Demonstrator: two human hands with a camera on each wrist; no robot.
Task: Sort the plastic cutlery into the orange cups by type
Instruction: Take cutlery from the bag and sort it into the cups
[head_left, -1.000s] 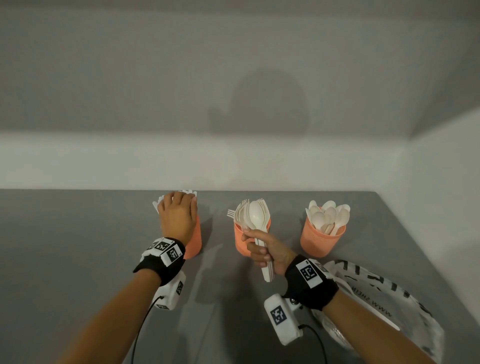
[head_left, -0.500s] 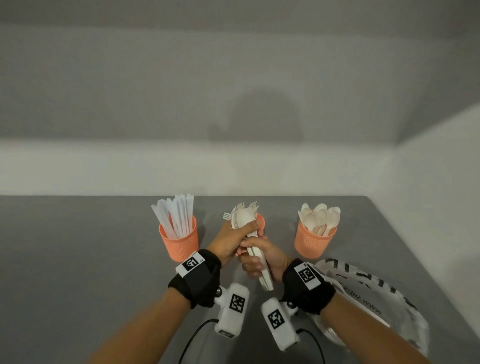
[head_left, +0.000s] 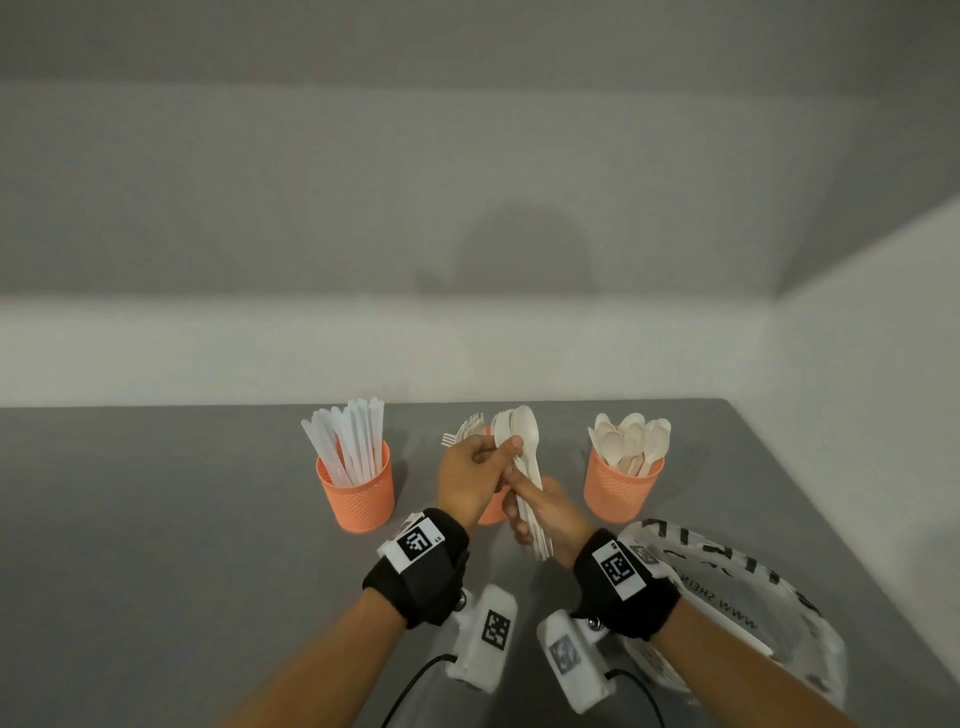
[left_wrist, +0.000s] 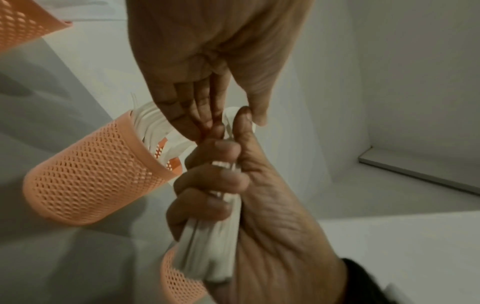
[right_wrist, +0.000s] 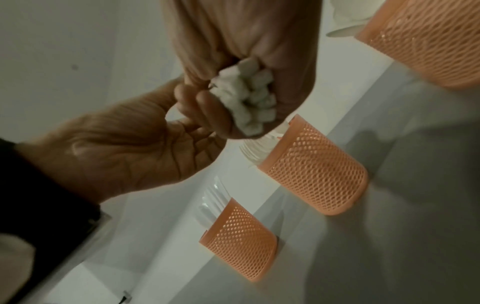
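Observation:
Three orange mesh cups stand in a row on the grey table: the left cup (head_left: 356, 493) holds knives, the middle cup (left_wrist: 91, 179) holds forks and is mostly hidden behind my hands in the head view, and the right cup (head_left: 623, 488) holds spoons. My right hand (head_left: 519, 512) grips a bundle of white cutlery (head_left: 524, 441) by the handles, spoon bowls up, in front of the middle cup. My left hand (head_left: 501, 449) pinches the bundle just below the bowls. The handle ends (right_wrist: 249, 102) stick out of my right fist.
A crumpled white plastic bag (head_left: 727, 597) with black lettering lies on the table at the right, under my right forearm. The table's right edge (head_left: 810, 519) runs close to the wall. White walls stand behind and to the right.
My left hand left the knife cup, moved right to the bundle and now pinches it. The right hand kept hold of the bundle and stayed in front of the middle cup.

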